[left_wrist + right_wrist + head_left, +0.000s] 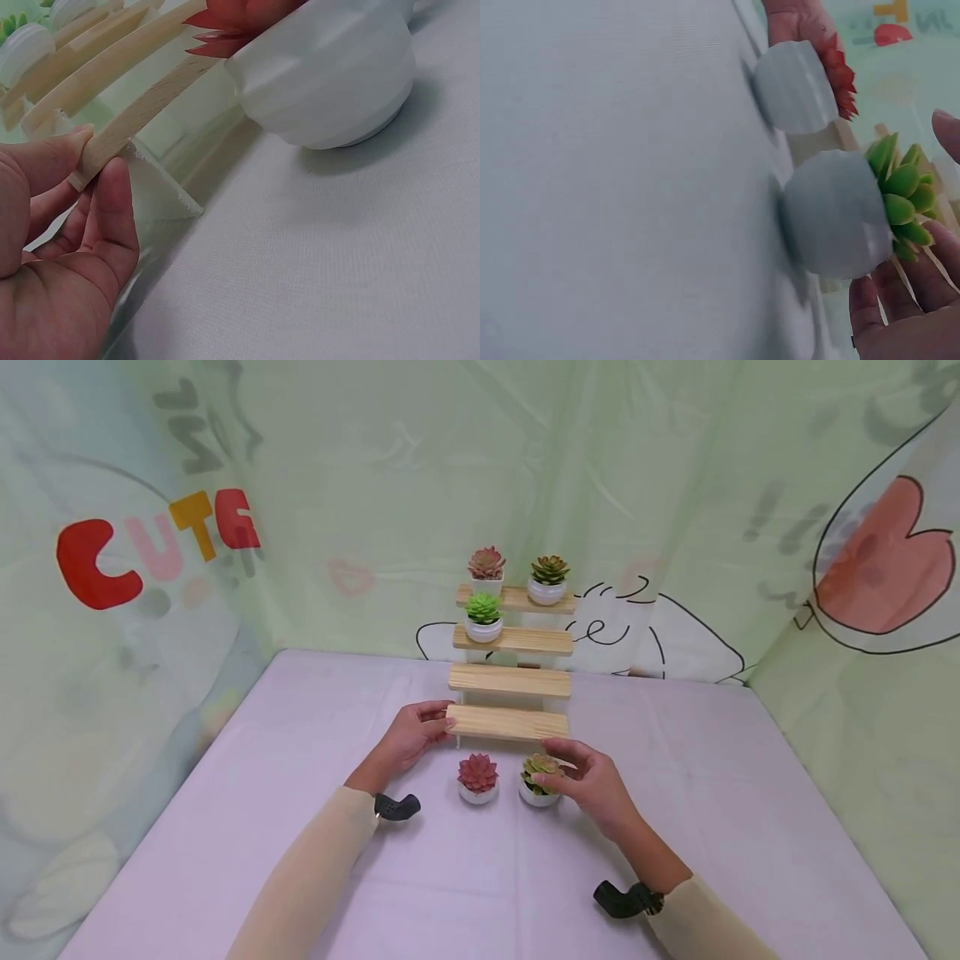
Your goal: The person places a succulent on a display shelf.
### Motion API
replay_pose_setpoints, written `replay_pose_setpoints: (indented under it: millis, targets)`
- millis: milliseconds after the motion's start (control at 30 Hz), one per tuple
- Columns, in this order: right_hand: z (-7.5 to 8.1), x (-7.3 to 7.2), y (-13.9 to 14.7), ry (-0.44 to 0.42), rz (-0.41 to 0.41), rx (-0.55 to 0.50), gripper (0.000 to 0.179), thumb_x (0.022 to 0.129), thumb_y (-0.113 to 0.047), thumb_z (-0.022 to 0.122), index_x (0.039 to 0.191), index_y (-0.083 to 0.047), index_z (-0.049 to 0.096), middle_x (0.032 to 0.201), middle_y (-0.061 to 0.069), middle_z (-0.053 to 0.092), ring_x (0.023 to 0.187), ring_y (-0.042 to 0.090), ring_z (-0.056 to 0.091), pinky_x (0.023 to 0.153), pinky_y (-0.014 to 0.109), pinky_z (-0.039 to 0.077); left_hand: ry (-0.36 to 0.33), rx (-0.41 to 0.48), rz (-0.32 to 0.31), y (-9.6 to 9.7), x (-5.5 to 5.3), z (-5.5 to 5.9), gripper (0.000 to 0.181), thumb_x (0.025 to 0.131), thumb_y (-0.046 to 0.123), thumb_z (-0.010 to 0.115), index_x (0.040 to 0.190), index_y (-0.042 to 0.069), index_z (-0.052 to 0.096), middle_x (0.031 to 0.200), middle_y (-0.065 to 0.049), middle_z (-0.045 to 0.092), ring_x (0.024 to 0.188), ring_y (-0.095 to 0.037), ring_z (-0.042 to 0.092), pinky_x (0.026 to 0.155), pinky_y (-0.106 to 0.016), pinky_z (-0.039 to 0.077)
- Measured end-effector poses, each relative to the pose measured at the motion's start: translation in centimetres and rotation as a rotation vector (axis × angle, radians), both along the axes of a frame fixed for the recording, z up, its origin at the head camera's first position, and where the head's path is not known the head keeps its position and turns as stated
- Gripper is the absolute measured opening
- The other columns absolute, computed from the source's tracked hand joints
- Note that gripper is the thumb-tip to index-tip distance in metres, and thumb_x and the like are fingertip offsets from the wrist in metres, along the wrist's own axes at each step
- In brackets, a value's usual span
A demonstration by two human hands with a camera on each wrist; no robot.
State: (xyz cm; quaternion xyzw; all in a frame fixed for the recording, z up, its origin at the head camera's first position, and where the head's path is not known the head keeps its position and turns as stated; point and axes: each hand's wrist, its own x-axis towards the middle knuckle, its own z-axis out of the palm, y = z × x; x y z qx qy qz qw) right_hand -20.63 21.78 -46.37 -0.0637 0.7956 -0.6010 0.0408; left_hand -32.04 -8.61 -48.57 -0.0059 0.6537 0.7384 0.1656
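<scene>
A wooden tiered stand (510, 680) rises at the middle of the table. My left hand (416, 735) pinches the left end of its lowest board (142, 112) between thumb and fingers. In front of the stand sit two potted succulents: a red one (477, 777) on the left and a green one (537, 781) on the right. My right hand (596, 781) is around the green succulent's right side. In the right wrist view its thumb (949, 133) stands apart from the leaves, while the fingers (892, 289) are close beside the white pot (836, 217); whether they touch is unclear.
The top board carries a pinkish succulent (487, 568) and a dark green one (548, 578). A bright green succulent (483, 615) stands at the left of the second board. Printed curtains (420, 485) hang behind and beside the pale table (450, 885).
</scene>
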Motion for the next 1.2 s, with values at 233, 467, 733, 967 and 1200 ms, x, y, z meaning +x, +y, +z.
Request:
replay_pose_setpoints:
  millis: [233, 467, 733, 967, 1200]
  targets:
    - [-1.0, 0.9, 0.4, -0.06, 0.026, 0.028, 0.072, 0.082, -0.021, 0.087, 0.146, -0.011, 0.054, 0.147, 0.012, 0.056, 0.13, 0.024, 0.055, 0.098, 0.013, 0.05, -0.014, -0.011, 0.004, 0.2, 0.1, 0.0, 0.045, 0.097, 0.005, 0.069, 0.14, 0.005, 0.061, 0.115, -0.009, 0.064, 0.095, -0.017, 0.066, 0.079, -0.024, 0.061]
    - [-1.3, 1.0, 0.7, -0.105, 0.047, 0.005, 0.083, 0.083, -0.016, 0.087, 0.153, -0.006, 0.043, 0.154, 0.017, 0.049, 0.14, 0.031, 0.05, 0.111, 0.027, 0.047, -0.007, -0.013, 0.017, 0.3, 0.2, 0.1, 0.045, 0.096, 0.004, 0.069, 0.141, 0.004, 0.06, 0.114, -0.009, 0.064, 0.093, -0.016, 0.065, 0.077, -0.024, 0.061]
    - [-1.9, 0.8, 0.5, -0.118, 0.041, 0.037, 0.08, 0.081, -0.016, 0.088, 0.149, -0.004, 0.048, 0.15, 0.017, 0.053, 0.137, 0.031, 0.054, 0.107, 0.026, 0.049, -0.012, -0.02, 0.013, 0.2, 0.2, 0.1, 0.045, 0.097, 0.004, 0.069, 0.141, 0.005, 0.06, 0.116, -0.01, 0.064, 0.094, -0.016, 0.066, 0.078, -0.024, 0.061]
    - [-1.9, 1.0, -0.2, -0.102, 0.003, 0.108, 0.074, 0.079, -0.015, 0.089, 0.143, -0.002, 0.054, 0.142, 0.018, 0.06, 0.131, 0.032, 0.059, 0.107, 0.034, 0.053, -0.011, -0.034, 0.008, 0.1, 0.2, 0.1, 0.045, 0.097, 0.005, 0.07, 0.141, 0.007, 0.06, 0.119, -0.01, 0.063, 0.097, -0.017, 0.065, 0.08, -0.025, 0.061]
    - [-2.3, 0.9, -0.3, -0.083, -0.006, 0.118, 0.07, 0.079, -0.014, 0.089, 0.141, -0.005, 0.058, 0.138, 0.015, 0.063, 0.127, 0.029, 0.061, 0.098, 0.023, 0.054, -0.014, -0.036, 0.009, 0.1, 0.2, 0.2, 0.046, 0.097, 0.006, 0.07, 0.142, 0.007, 0.06, 0.119, -0.011, 0.063, 0.098, -0.017, 0.066, 0.081, -0.025, 0.061]
